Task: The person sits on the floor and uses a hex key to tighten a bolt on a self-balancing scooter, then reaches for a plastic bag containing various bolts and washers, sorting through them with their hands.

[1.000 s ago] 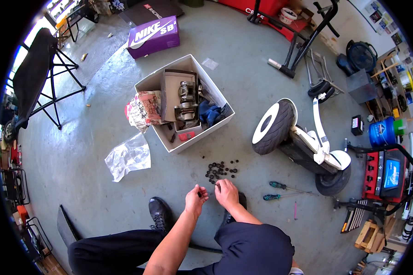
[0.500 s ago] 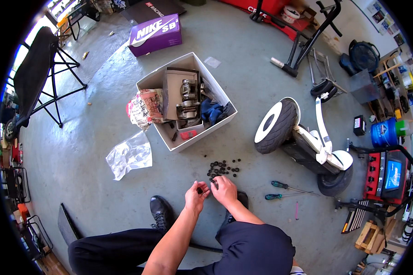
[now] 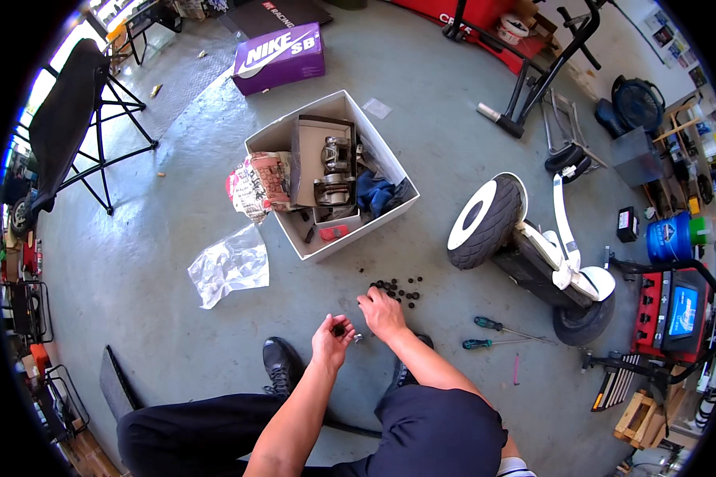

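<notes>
My left hand (image 3: 330,343) is cupped palm up, its fingers curled around some small black round pieces (image 3: 339,329). Just right of it, my right hand (image 3: 383,313) bends its fingers down at the near left edge of a scattered pile of small black round pieces (image 3: 410,296) on the floor. Those fingertips are drawn together, and what they hold, if anything, is hidden. Close by my left fingers is a small shiny silvery thing (image 3: 359,339), too small to make out.
Beyond the pile stands an open white box (image 3: 324,253) with metal parts, blue cloth and crumpled newspaper. A clear plastic bag (image 3: 229,266) lies left. To the right are two screwdrivers (image 3: 485,343) and a white two-wheeled scooter (image 3: 561,274). A purple shoebox (image 3: 279,58) sits farther off.
My hands have moved apart: the left slightly left, the right up toward the pile. Black pieces now show in my left palm. The whole view has shifted slightly.
</notes>
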The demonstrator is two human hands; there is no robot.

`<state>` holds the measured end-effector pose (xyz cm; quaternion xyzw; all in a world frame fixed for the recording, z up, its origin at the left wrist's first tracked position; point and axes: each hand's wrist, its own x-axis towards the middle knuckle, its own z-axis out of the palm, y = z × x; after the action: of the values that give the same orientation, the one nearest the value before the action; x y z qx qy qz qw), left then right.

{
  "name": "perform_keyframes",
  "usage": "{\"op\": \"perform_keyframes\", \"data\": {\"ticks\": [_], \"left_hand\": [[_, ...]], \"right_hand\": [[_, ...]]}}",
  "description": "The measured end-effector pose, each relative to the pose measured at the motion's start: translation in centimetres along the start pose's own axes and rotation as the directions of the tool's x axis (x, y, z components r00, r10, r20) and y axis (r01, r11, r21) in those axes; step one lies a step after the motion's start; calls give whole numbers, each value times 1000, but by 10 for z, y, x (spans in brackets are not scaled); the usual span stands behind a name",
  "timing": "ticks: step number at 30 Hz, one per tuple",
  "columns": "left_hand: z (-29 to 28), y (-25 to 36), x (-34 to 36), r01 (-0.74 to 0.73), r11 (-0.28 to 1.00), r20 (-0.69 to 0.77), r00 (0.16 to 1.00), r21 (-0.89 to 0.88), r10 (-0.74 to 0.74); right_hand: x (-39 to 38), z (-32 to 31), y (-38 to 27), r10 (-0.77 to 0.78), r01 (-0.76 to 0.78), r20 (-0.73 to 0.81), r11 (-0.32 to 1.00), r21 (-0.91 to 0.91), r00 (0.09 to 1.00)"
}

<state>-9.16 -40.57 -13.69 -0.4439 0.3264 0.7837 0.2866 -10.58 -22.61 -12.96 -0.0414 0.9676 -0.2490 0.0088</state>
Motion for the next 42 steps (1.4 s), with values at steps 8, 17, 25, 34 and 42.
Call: {"op": "perform_keyframes", "data": {"ticks": [8,17,25,34,42], "left_hand": [[-9,8,5,23,997,53,998,-73,-19],[26,24,-13,16,1000,85,996,9,-17],[12,14,3,116,987,208,974,-111,-92],[31,1,-15,136,991,186,973,-1,-134],[48,4,-22,99,995,203,974,5,-97]], "right_hand": [[11,-25,-31,28,16,-126,942,337,992],[75,-6,30,-44,50,-64,994,96,997],[10,-45,39,459,-325,-320,860,393,829],[2,-59,96,361,-327,-204,927,186,910],[-1,-57,68,318,-255,-203,924,285,926]]}}
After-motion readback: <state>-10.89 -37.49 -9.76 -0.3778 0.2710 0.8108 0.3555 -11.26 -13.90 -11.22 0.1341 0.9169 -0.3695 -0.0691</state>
